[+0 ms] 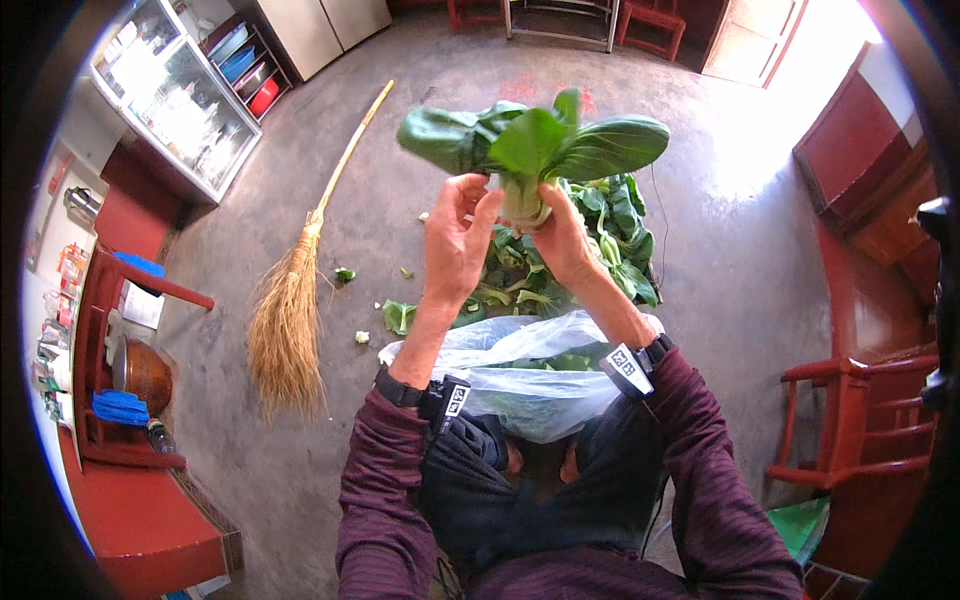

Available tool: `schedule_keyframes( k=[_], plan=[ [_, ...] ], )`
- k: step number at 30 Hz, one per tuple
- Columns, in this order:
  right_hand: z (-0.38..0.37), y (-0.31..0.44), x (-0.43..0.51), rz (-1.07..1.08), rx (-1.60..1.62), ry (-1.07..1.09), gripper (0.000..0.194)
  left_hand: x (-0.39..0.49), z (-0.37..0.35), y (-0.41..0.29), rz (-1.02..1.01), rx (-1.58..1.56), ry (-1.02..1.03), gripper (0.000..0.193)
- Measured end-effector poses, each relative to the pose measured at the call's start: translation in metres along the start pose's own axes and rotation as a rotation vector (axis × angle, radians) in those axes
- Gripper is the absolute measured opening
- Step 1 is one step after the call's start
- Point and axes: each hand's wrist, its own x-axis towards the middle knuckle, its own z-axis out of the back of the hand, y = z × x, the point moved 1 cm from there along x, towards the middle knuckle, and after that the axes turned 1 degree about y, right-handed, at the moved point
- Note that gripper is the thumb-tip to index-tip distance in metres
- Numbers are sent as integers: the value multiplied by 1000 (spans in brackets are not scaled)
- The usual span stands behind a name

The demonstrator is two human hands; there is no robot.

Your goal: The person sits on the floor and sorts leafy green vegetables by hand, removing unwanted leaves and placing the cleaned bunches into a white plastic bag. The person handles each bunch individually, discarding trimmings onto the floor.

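Note:
A head of bok choy is held up before me, its dark green leaves spread out on top. My right hand grips its pale base from the right. My left hand is at its left side, thumb and fingers curled near the stalks and a drooping leaf; whether it grips them is hard to tell. Below and behind my hands lies a pile of leafy greens on the floor. A clear plastic bag with greens inside stands between my knees.
A straw broom lies on the concrete floor to the left, with leaf scraps near it. A red wooden chair stands at the right. Further left are a copper-coloured pot and a glass-fronted cabinet.

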Motion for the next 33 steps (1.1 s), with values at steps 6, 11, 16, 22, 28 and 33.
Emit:
schedule_keyframes(
  k=[6,11,16,22,28,33],
  plan=[
    [-3,-6,-9,7,-47,-48,40,-2,-7,-8,72,-227,-94,18],
    [-7,-5,-5,-25,108,-34,41,-16,-20,-4,-160,40,-72,13],
    [-7,-9,-6,-11,64,-58,39,-14,-24,-10,-84,-204,-138,21],
    [-11,-13,-11,33,-56,-161,34,-6,-28,-10,-126,-54,-61,31],
    [-23,-28,-15,-42,159,-375,33,-8,-25,-8,-182,-16,-71,27],
    [-5,-21,1,-83,253,-464,42,-22,-28,-7,-12,-568,15,19]
  ],
)
